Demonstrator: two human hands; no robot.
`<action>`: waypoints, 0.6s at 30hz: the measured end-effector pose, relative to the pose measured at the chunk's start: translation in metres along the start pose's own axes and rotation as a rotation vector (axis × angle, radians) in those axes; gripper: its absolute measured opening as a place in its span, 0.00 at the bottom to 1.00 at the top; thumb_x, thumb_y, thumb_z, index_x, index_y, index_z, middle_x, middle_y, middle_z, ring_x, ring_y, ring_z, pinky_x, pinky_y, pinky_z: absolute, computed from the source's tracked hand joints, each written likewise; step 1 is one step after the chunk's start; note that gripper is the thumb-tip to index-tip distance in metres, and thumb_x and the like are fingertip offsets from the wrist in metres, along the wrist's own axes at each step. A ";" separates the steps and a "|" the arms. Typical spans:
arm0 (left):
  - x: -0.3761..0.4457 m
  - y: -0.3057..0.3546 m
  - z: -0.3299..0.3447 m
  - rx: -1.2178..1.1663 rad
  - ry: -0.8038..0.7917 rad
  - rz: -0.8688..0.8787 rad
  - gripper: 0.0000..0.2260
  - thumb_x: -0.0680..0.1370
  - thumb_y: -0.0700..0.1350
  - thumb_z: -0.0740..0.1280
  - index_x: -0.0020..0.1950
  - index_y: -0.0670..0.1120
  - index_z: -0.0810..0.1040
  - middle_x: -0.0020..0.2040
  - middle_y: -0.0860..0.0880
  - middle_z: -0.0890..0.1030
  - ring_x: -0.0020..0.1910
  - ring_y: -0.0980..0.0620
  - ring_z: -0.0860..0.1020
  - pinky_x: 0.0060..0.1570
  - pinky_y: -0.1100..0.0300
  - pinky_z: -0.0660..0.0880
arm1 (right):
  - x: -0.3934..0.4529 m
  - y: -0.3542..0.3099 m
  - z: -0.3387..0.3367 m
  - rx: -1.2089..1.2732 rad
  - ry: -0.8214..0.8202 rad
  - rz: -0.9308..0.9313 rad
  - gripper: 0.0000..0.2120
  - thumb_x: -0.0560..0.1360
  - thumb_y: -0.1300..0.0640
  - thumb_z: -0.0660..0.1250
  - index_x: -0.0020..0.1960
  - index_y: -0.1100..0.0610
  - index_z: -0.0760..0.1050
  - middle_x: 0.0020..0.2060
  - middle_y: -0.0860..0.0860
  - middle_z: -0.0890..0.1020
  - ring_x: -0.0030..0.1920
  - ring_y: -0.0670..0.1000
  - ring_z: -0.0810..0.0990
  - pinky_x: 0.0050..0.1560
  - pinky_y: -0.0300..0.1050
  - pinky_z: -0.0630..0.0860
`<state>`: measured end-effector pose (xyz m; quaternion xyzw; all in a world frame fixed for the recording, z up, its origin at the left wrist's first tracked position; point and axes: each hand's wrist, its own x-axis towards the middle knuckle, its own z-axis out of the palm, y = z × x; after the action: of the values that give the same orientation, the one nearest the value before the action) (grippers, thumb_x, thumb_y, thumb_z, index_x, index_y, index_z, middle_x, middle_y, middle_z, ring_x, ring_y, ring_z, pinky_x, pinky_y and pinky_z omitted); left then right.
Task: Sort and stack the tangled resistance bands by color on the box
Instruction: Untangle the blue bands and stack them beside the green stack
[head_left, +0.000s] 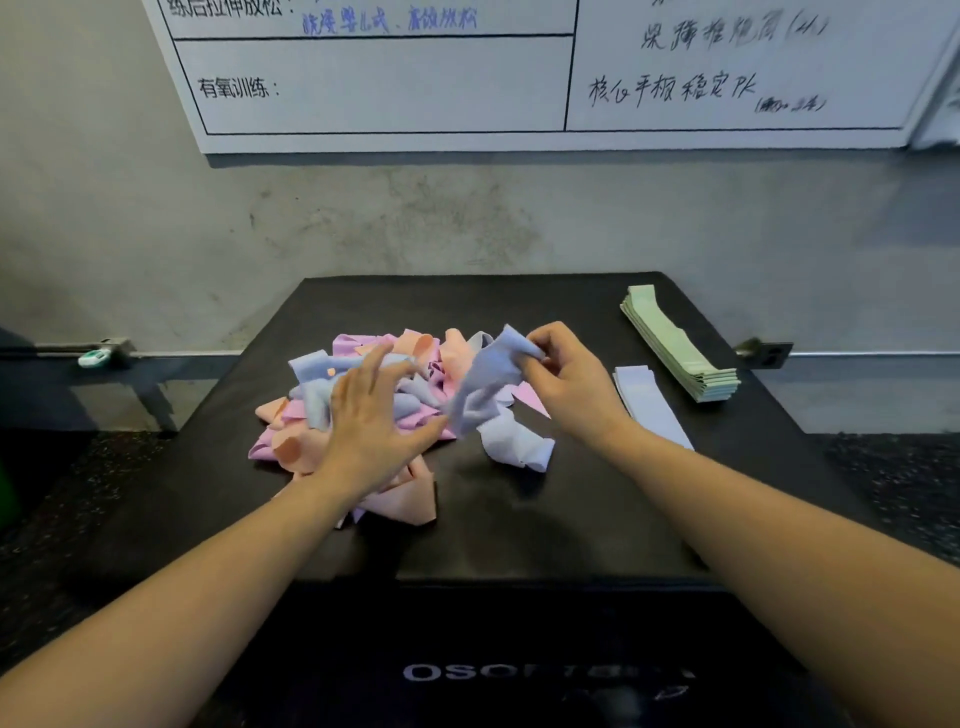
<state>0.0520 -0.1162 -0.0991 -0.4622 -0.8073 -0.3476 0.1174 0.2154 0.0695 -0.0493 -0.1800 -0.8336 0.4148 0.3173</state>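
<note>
A tangled heap of pink, peach and blue resistance bands (363, 364) lies in the middle of the black box (519, 519). My left hand (371, 415) rests flat on the heap with its fingers spread. My right hand (563, 376) pinches the upper end of a blue band (483, 387), lifted off the right side of the heap. A crumpled pale lilac band (519, 441) lies below it. A neat stack of green bands (675, 348) sits at the box's far right, and a flat pale lilac band (649, 402) lies just left of that stack.
A grey concrete wall with a whiteboard (519, 78) rises behind the box. Dark speckled floor (893, 483) lies on both sides of the box. A rail with a small green-white object (96, 357) runs along the wall at the left.
</note>
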 end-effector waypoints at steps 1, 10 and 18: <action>0.002 0.011 -0.002 -0.037 0.021 0.041 0.31 0.70 0.67 0.66 0.69 0.55 0.70 0.76 0.50 0.65 0.75 0.49 0.64 0.72 0.46 0.62 | -0.004 -0.007 -0.009 0.009 0.004 -0.008 0.03 0.81 0.60 0.65 0.49 0.53 0.73 0.38 0.48 0.77 0.35 0.42 0.72 0.38 0.37 0.72; -0.008 0.151 -0.029 -0.716 -0.301 -0.108 0.07 0.79 0.43 0.72 0.56 0.49 0.79 0.46 0.49 0.86 0.47 0.50 0.85 0.44 0.56 0.81 | -0.063 -0.059 -0.078 0.157 -0.068 0.009 0.02 0.79 0.58 0.70 0.50 0.54 0.78 0.33 0.48 0.82 0.34 0.47 0.80 0.37 0.42 0.78; -0.043 0.204 -0.047 -0.879 -0.413 -0.118 0.01 0.82 0.41 0.67 0.52 0.46 0.76 0.34 0.45 0.75 0.30 0.48 0.72 0.30 0.60 0.70 | -0.130 -0.075 -0.126 0.279 -0.023 0.124 0.11 0.80 0.51 0.68 0.61 0.43 0.78 0.45 0.43 0.83 0.43 0.40 0.81 0.42 0.34 0.75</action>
<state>0.2381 -0.1088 0.0061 -0.4809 -0.6152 -0.5626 -0.2714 0.3934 0.0246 0.0195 -0.1806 -0.7586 0.5477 0.3033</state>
